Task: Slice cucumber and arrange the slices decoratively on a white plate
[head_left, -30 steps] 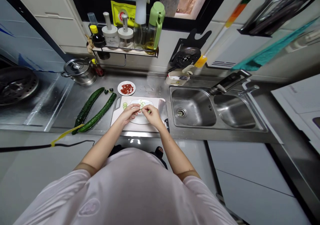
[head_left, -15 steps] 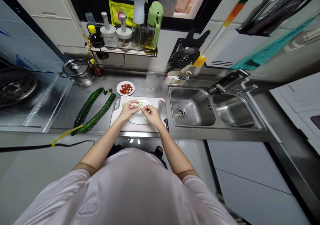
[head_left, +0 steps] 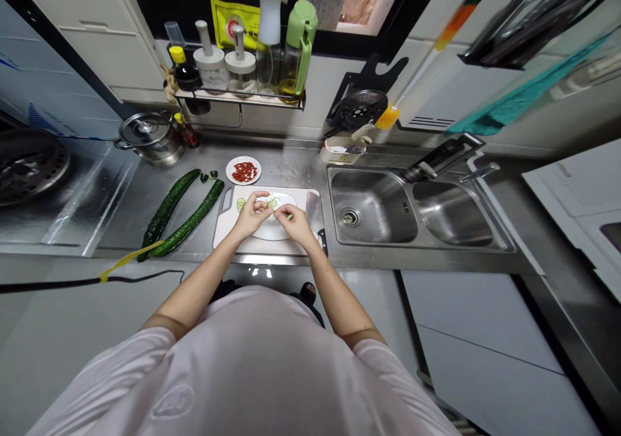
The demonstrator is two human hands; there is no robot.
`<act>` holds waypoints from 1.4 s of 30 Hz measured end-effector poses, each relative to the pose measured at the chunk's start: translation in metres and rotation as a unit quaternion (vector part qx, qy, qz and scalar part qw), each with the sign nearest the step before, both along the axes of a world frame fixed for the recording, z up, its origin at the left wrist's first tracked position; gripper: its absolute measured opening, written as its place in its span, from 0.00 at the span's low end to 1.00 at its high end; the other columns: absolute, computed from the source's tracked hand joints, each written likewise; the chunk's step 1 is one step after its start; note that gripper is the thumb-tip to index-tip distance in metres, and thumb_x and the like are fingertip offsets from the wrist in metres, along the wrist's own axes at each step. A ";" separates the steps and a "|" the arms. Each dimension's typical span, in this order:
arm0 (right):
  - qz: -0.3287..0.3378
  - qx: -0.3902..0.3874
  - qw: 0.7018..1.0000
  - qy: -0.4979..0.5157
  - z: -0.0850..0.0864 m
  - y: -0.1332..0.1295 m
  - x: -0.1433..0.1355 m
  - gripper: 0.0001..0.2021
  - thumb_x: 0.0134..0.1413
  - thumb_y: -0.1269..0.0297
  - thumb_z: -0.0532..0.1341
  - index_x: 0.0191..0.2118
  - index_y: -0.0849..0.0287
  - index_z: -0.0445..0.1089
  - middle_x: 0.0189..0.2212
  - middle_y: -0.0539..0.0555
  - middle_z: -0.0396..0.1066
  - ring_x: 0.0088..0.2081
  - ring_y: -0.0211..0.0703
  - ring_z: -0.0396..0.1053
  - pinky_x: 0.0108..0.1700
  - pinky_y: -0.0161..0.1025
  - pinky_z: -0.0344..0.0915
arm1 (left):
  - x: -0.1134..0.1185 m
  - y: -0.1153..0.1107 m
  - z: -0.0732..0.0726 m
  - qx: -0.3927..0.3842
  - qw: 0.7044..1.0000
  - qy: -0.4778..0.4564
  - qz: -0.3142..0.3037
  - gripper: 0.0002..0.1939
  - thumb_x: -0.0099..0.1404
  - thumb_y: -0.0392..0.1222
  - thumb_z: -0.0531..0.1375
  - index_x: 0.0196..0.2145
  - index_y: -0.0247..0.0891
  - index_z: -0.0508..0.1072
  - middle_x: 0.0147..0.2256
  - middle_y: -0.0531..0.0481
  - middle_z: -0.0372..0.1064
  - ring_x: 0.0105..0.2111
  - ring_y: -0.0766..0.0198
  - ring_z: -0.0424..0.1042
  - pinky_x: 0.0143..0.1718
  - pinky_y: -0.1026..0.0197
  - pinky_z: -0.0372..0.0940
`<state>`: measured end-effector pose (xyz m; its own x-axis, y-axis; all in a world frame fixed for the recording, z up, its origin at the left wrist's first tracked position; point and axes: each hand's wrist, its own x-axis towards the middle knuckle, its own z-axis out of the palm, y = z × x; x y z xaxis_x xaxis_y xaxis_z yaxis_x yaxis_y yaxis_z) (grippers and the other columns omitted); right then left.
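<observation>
Over a white plate point(head_left: 266, 231) on the cutting board point(head_left: 228, 229), both hands meet with their fingertips close together. My left hand point(head_left: 252, 215) pinches a thin cucumber slice point(head_left: 271, 204). Touching the same slice from the other side, my right hand point(head_left: 293, 221) has its fingers closed; a bit of green shows at its fingers, too small to make out fully. More cucumber slices point(head_left: 240, 204) lie at the board's upper left. A knife point(head_left: 323, 242) rests along the board's right side, its black handle toward me.
Two whole cucumbers point(head_left: 169, 206) lie left of the board. Behind it stands a small plate of chopped red pieces point(head_left: 244, 171). To the right is a double sink point(head_left: 373, 206). A lidded pot point(head_left: 151, 140) and a bottle shelf point(head_left: 237, 96) are at the back.
Both hands stay almost in place over the plate. The left fingers have shifted slightly, and more of the slices at the board's upper left shows.
</observation>
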<state>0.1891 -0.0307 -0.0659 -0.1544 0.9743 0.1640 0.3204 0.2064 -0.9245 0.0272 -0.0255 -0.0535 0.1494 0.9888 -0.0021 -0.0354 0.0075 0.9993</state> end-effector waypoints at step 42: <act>0.018 -0.038 0.910 -0.412 -0.070 -0.026 -0.005 0.09 0.59 0.64 0.54 0.35 0.59 0.70 0.37 0.57 0.70 0.42 0.48 0.59 0.43 0.42 0.46 | -0.001 -0.009 -0.072 0.058 0.865 0.488 -0.102 0.14 0.62 0.39 0.55 0.45 0.41 0.73 0.35 0.48 0.73 0.39 0.58 0.69 0.40 0.60 0.61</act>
<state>0.1840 -0.0571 -0.1354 -0.2259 0.9700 -0.0896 0.9056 0.1752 -0.3862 0.0261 -0.0343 -0.1250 0.3038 0.9440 -0.1284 0.8155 -0.1880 0.5474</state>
